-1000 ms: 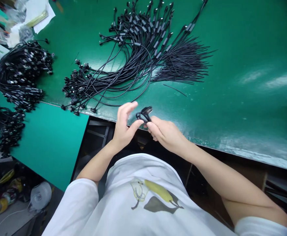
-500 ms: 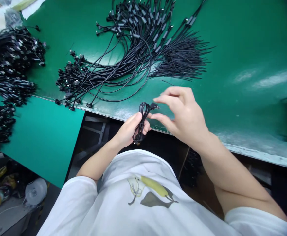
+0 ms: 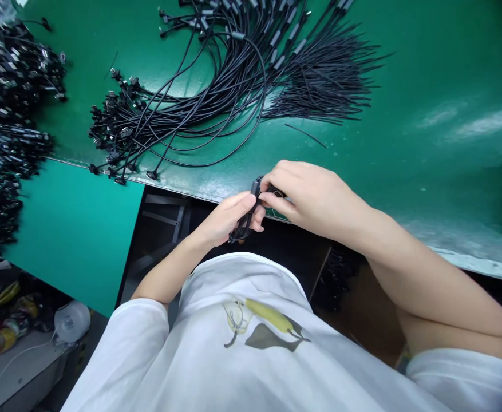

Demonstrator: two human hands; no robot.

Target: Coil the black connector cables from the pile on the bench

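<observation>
A small coiled black cable (image 3: 242, 228) is gripped in my left hand (image 3: 227, 218), thumb on top, just off the front edge of the green table. My right hand (image 3: 304, 197) pinches the upper end of the same coil, its fingertips partly hiding the cable end. Beyond my hands, a large bundle of loose black cables (image 3: 208, 109) lies curved on the table, connectors at its left. Thin black ties (image 3: 323, 86) are fanned out at that bundle's right.
More black cables are heaped at the left (image 3: 14, 80) on the green table (image 3: 426, 74). One loose tie (image 3: 305, 135) lies near my right hand. A lower green board (image 3: 79, 229) adjoins the table's front edge. A white spool (image 3: 72, 321) stands at lower left.
My right hand has closed on the upper end of the coil; before, its fingers were apart beside the connector. The view has shifted slightly, and the table items appear higher.
</observation>
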